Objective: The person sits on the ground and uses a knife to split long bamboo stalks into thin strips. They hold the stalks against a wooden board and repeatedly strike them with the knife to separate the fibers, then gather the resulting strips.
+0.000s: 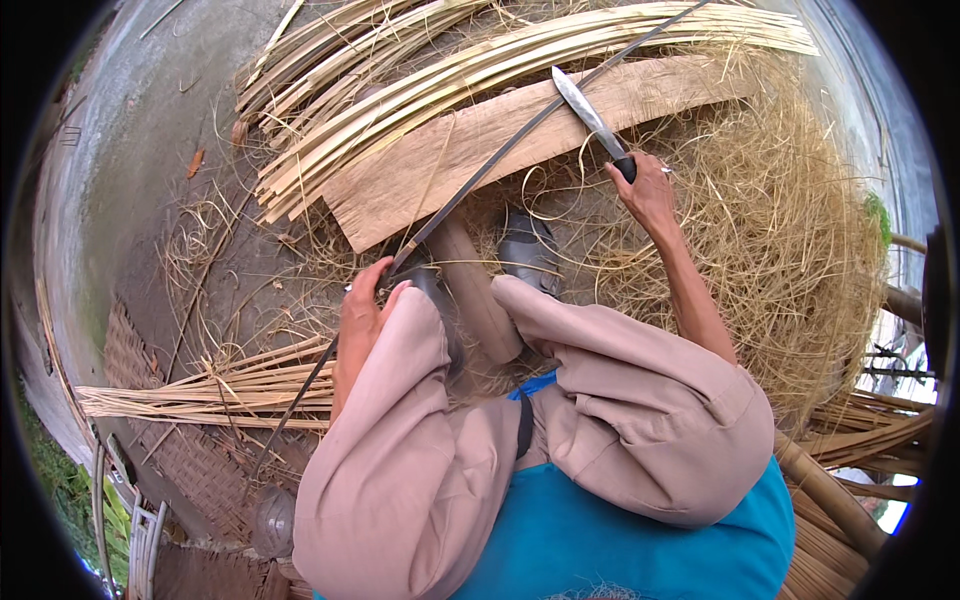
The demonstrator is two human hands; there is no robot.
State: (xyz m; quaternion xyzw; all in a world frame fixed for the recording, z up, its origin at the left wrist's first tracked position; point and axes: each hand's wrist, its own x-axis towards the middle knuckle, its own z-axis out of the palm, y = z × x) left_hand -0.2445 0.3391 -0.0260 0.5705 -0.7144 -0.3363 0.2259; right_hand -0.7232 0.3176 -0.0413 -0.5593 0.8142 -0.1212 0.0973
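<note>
While the person sits with knees drawn up in tan trousers [620, 420], both hands are busy. The left hand [362, 312] is closed around a long dark bamboo strip [500, 155] — fingers wrapped over it near the left knee. The strip runs diagonally from lower left, past the hand, up across the wooden plank [480, 150] and out toward the top edge. The right hand [648, 190] is clenched on the dark handle of a long knife [590, 115], blade pointing up-left; the blade lies over the plank and meets or crosses the strip near its upper stretch — actual contact can't be confirmed. A short wooden block [478, 290] lies between the feet, next to a grey shoe [528, 252]. Pale split bamboo strips [480, 65] are stacked just beyond the plank. Another bundle of slats [200, 395] lies on the concrete at left, near a woven mat [190, 460]. A heap of dry shavings [790, 230] fills the right side.
</note>
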